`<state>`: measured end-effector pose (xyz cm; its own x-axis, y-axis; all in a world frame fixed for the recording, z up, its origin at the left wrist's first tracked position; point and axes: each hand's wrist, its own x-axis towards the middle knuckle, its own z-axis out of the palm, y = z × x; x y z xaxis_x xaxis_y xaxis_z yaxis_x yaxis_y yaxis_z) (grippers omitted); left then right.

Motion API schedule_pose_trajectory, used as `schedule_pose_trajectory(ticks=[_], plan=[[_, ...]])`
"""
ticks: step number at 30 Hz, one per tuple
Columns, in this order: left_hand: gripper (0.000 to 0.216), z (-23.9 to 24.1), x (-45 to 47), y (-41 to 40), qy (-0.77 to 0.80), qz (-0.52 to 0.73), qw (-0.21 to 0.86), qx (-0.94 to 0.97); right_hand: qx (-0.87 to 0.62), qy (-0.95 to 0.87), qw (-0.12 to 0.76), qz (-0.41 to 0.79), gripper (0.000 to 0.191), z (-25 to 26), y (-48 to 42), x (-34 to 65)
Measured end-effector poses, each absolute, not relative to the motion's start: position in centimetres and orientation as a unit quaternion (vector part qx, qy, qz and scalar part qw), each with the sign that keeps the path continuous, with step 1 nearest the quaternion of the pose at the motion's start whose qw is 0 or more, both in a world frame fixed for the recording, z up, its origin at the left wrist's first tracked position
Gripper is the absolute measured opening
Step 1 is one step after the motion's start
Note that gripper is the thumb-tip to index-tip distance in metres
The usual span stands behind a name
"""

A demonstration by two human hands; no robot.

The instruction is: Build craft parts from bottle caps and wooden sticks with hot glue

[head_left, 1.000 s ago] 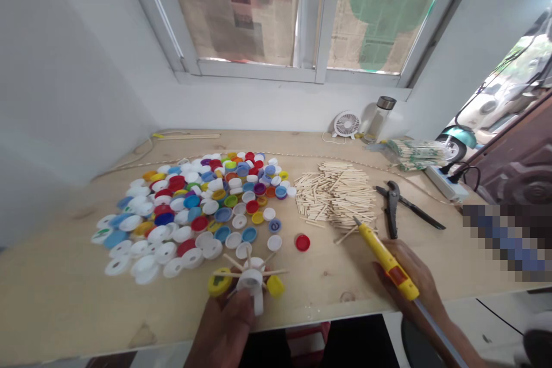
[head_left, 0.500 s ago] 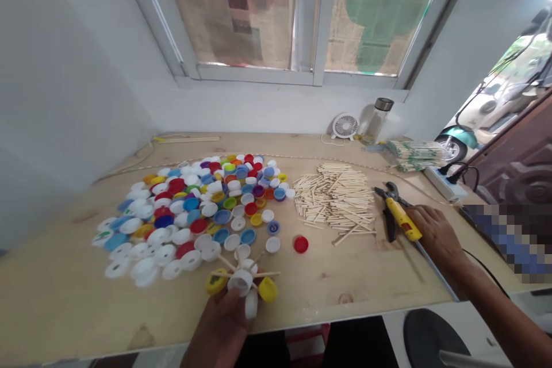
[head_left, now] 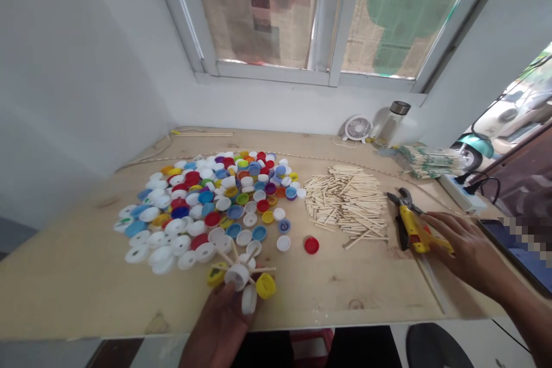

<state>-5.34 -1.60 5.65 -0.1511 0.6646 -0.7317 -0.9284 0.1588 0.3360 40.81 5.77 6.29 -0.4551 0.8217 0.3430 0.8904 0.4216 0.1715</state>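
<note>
My left hand (head_left: 222, 313), low at the table's front edge, is closed on a plastic bottle cap assembly (head_left: 236, 278). That assembly has a white cap in the middle, short wooden sticks radiating out, and yellow and white caps on some stick ends. My right hand (head_left: 461, 241) is spread over the handle of a yellow hot glue gun (head_left: 416, 233), fingers stretched out; its thumb is hidden. The glue gun lies against pruning shears (head_left: 403, 198) with dark blades. Left of them is a pile of short wooden sticks (head_left: 349, 201).
Many coloured bottle caps (head_left: 200, 198) cover the left-middle table; a red cap (head_left: 311, 245) lies apart. Toward the back right stand a small white fan (head_left: 357, 127), a glass bottle (head_left: 390, 126), bagged sticks (head_left: 433, 161) and a power strip (head_left: 463, 194). A phone (head_left: 520, 250) lies at right.
My right hand has loosened and drawn rightward, exposing the glue gun's handle. My left hand still holds the cap assembly, slightly turned. The whole view has shifted.
</note>
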Motion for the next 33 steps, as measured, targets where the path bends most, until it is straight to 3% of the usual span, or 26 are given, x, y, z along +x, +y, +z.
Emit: schedule_pose_trajectory(ticks=[3, 6, 9, 12, 22, 33], plan=[[0.031, 5.1, -5.7, -1.7, 0.416, 0.643, 0.632, -0.118, -0.527, -0.822, 0.172, -0.128, 0.038, 7.8, 5.2, 35.9], [0.028, 4.3, -6.1, -1.9, 0.414, 0.65, 0.629, -0.098, -0.496, -0.839, 0.224, -0.009, 0.031, 9.0, 5.1, 28.6], [0.022, 3.6, -6.5, -2.3, 0.415, 0.657, 0.626, -0.068, -0.423, -0.87, 0.23, 0.108, 0.027, 9.5, 5.7, 21.3], [0.016, 3.6, -6.9, -2.9, 0.403, 0.665, 0.628, -0.035, -0.38, -0.889, 0.207, 0.152, 0.023, 9.4, 7.1, 16.0], [0.025, 1.8, -7.8, -2.7, 0.386, 0.678, 0.623, -0.061, -0.473, -0.873, 0.079, 0.095, 0.019, 8.4, 12.3, 10.4], [0.017, 4.2, -6.6, -2.8, 0.382, 0.683, 0.622, -0.028, -0.51, -0.858, 0.001, 0.056, 0.026, 7.8, 12.7, 7.4]])
